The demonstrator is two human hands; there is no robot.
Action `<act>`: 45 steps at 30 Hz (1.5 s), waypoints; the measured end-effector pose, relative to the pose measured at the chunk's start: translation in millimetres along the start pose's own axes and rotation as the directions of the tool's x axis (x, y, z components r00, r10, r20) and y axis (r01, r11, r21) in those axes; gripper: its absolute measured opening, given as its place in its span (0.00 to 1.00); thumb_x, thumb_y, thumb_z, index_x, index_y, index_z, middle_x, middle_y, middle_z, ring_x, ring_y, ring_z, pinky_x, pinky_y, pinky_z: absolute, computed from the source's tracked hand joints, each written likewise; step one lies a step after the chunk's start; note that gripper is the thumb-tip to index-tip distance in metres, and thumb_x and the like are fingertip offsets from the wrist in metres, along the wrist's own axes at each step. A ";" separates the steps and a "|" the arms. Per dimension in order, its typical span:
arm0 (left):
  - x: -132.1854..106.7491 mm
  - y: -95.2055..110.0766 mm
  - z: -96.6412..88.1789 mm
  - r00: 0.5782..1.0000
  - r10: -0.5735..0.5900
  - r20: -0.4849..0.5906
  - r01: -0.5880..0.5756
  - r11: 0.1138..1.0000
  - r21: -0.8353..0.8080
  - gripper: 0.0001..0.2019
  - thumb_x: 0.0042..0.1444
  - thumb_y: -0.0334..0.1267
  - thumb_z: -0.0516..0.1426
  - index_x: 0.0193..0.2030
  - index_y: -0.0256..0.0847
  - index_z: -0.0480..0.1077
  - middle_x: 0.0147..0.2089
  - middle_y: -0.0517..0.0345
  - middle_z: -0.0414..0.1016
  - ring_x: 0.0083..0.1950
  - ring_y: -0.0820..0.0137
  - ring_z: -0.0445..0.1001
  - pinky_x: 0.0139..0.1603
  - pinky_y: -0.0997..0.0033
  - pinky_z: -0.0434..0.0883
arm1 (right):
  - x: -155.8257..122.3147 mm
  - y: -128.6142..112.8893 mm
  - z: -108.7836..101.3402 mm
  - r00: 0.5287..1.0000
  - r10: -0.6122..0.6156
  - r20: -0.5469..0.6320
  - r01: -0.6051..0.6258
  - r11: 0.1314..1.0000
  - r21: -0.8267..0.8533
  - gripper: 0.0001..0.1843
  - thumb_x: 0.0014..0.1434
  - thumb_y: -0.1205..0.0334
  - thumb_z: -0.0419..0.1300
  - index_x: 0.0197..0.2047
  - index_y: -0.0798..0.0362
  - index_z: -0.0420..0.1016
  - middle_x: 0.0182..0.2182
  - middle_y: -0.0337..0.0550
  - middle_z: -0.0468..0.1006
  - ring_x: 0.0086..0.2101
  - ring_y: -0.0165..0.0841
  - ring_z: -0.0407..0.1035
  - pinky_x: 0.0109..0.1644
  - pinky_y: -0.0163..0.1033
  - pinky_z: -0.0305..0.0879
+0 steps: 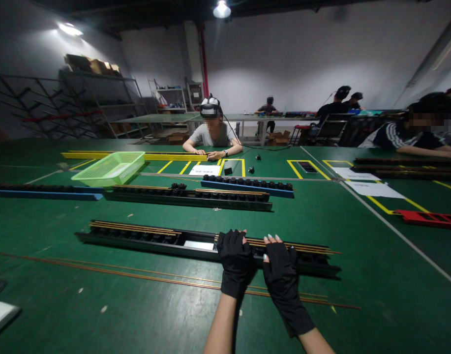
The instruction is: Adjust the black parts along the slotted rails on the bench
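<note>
A long black channel (147, 246) lies across the green table in front of me. In it sit rows of black blocks (136, 235) with thin brass-coloured rods (136, 228) along their tops, and a pale bare stretch (198, 245) shows between two rows. My left hand (235, 258), in a black fingerless glove, is closed over the left end of the right-hand block row. My right hand (281, 263), gloved alike, grips the same row a little further right, its fingertips over the rods and thumb on the near side. Both palms hide part of the row.
Loose long rods (166, 279) lie nearer me. Beyond are another black channel (192, 197), a blue channel (247, 187), a light green basket (112, 169) and a red channel (432, 219). A person (212, 130) sits opposite; another person (413, 130) works at the right.
</note>
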State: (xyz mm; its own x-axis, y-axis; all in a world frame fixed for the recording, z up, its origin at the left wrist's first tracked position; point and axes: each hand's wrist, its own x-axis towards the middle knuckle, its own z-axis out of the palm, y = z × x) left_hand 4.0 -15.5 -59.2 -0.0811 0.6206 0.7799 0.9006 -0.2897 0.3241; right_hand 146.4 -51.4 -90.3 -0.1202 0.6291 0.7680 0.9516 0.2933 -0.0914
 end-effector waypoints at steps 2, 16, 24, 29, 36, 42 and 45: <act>0.3 0.5 -0.5 1.000 -0.002 0.000 0.002 1.000 0.000 0.14 0.63 0.29 0.49 0.43 0.41 0.76 0.39 0.53 0.80 0.45 0.60 0.75 0.59 0.53 0.60 | -0.1 -0.1 0.0 1.000 0.004 0.004 -0.004 1.000 0.000 0.32 0.64 0.67 0.47 0.71 0.51 0.56 0.60 0.50 0.72 0.66 0.40 0.57 0.70 0.55 0.43; 3.1 2.8 -3.3 1.000 0.002 -0.002 -0.002 1.000 0.007 0.14 0.62 0.28 0.48 0.41 0.41 0.76 0.37 0.53 0.79 0.43 0.62 0.74 0.58 0.54 0.60 | -0.9 0.4 0.8 1.000 0.018 0.018 -0.018 1.000 0.011 0.32 0.64 0.66 0.47 0.71 0.51 0.55 0.60 0.50 0.72 0.66 0.40 0.56 0.70 0.55 0.43; 2.7 1.9 -2.3 1.000 0.004 -0.003 -0.004 1.000 0.002 0.14 0.62 0.28 0.48 0.41 0.42 0.75 0.37 0.54 0.79 0.43 0.62 0.74 0.57 0.56 0.61 | -0.1 1.1 1.0 1.000 0.003 0.007 -0.003 1.000 0.005 0.32 0.63 0.67 0.48 0.71 0.51 0.56 0.60 0.50 0.73 0.66 0.39 0.56 0.70 0.54 0.42; 2.4 1.9 -1.8 1.000 0.005 -0.012 -0.005 1.000 0.002 0.14 0.62 0.28 0.49 0.41 0.41 0.76 0.38 0.53 0.79 0.44 0.61 0.74 0.58 0.54 0.60 | 0.1 0.5 0.4 1.000 0.003 0.007 -0.003 1.000 0.009 0.31 0.64 0.67 0.48 0.70 0.53 0.57 0.60 0.50 0.72 0.66 0.40 0.56 0.70 0.55 0.42; 2.8 2.3 -2.2 1.000 0.005 -0.021 -0.005 1.000 -0.003 0.13 0.62 0.28 0.49 0.41 0.41 0.76 0.38 0.53 0.80 0.44 0.61 0.74 0.58 0.54 0.61 | -0.4 0.4 0.1 1.000 0.014 0.020 -0.015 1.000 0.012 0.29 0.63 0.67 0.48 0.68 0.52 0.60 0.60 0.50 0.73 0.65 0.40 0.57 0.69 0.54 0.43; 1.5 1.1 -0.9 1.000 0.007 -0.024 -0.007 1.000 -0.002 0.13 0.63 0.28 0.49 0.41 0.40 0.76 0.38 0.53 0.80 0.45 0.62 0.75 0.58 0.55 0.61 | 0.3 -0.3 0.2 1.000 0.010 0.012 -0.010 1.000 0.011 0.28 0.64 0.68 0.48 0.67 0.53 0.61 0.59 0.51 0.73 0.66 0.40 0.56 0.69 0.54 0.43; 0.6 0.2 -0.3 1.000 0.003 0.007 -0.004 1.000 0.006 0.13 0.63 0.29 0.50 0.41 0.41 0.76 0.38 0.53 0.79 0.45 0.61 0.75 0.59 0.53 0.60 | 0.2 -0.4 0.2 1.000 0.007 0.012 -0.007 1.000 0.004 0.28 0.64 0.68 0.48 0.67 0.54 0.61 0.59 0.51 0.73 0.66 0.40 0.56 0.70 0.54 0.42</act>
State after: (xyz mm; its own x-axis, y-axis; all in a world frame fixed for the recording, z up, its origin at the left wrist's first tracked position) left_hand 4.0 -15.5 -58.6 -0.0751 0.6244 0.7774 0.9033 -0.2876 0.3183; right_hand 145.9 -51.3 -90.2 -0.1173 0.6398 0.7595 0.9512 0.2921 -0.0991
